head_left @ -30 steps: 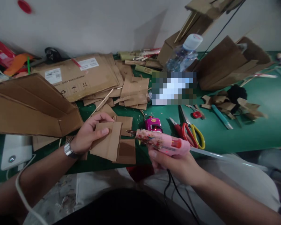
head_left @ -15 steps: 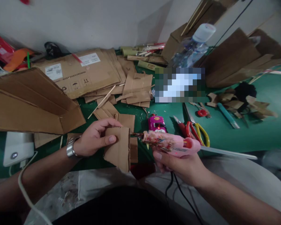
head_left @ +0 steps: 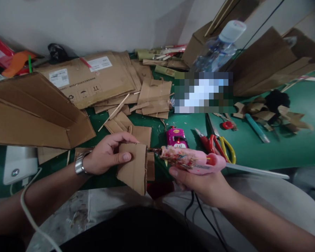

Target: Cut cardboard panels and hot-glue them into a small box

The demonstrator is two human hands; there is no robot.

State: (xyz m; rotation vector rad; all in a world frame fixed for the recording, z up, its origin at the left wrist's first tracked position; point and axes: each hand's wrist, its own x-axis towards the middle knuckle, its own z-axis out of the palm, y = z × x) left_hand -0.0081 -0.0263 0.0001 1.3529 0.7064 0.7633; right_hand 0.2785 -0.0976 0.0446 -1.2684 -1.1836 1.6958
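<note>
My left hand is closed on a small cardboard piece, its thumb flat on the near face and the other fingers behind. A pink hot glue gun with a clear glue stick out of its back is gripped in my right hand. The gun's dark, crusted nozzle is at the cardboard piece's right edge; whether it touches cannot be made out. Under the piece, more cut cardboard lies on the green table. Just beyond the gun sits a purple toy-car-like thing.
Scissors and a red-handled cutter lie right of centre. At the back stand a plastic bottle and a brown cardboard box. Flattened boxes and an open carton fill the left. A white power bank has a cable attached.
The view has shifted slightly. Both hands keep their grips, and the glue gun's nozzle stays at the cardboard piece's right edge.
</note>
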